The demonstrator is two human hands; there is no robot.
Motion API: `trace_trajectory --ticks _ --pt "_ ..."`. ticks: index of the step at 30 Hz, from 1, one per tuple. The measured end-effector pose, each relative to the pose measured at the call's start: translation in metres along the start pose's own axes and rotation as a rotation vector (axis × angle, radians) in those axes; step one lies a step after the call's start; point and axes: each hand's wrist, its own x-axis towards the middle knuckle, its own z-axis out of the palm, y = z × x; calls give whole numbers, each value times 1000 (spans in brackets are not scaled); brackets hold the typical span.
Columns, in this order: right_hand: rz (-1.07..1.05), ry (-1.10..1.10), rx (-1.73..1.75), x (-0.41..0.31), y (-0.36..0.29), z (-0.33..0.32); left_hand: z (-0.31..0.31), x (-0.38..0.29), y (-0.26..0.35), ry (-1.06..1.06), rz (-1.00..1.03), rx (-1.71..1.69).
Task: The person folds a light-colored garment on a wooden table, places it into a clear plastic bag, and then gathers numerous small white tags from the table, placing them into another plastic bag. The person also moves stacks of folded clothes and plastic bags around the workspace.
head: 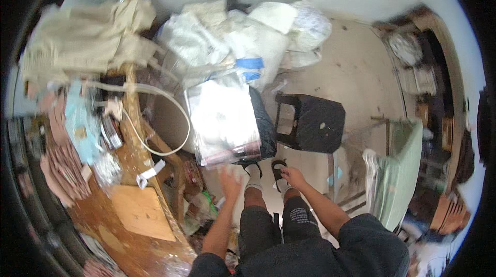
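Observation:
My left hand (231,183) is blurred, its fingers apart, just below the near edge of a stack in glossy clear plastic wrap (226,122). I see nothing in that hand, and whether it touches the wrap is unclear. The stack's top is washed out by glare. A black plastic bag (263,126) shows along its right side. My right hand (293,178) hangs over my right foot with its fingers curled; I cannot tell whether anything is inside them. Beyond that hand is a black plastic stool (319,124).
At left is a worn wooden table (93,215) with folded pink cloth (64,176), a board (143,212) and a pale looped hose or cable (188,122). White sacks (255,40) are heaped against the wall. On the right, pale green cloth (403,176) hangs over a frame near shelving.

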Motion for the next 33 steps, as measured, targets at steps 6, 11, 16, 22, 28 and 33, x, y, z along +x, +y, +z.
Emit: trace_trajectory --ticks 6,11,16,22,28,33 --pt "201 173 138 -158 10 16 17 -70 123 -375 864 -5" --pt "688 564 325 -287 -7 74 9 -48 154 -686 1274 398" --pt "1806 537 413 -482 -89 211 -22 -31 146 -896 1204 827" --pt "2757 157 973 -603 -264 404 0 -125 187 -937 1721 997" --pt "3189 13 1582 -566 -398 514 80 -325 212 -981 2343 1008" --pt "2937 83 2021 -439 -442 514 106 -470 183 -1349 2616 901"
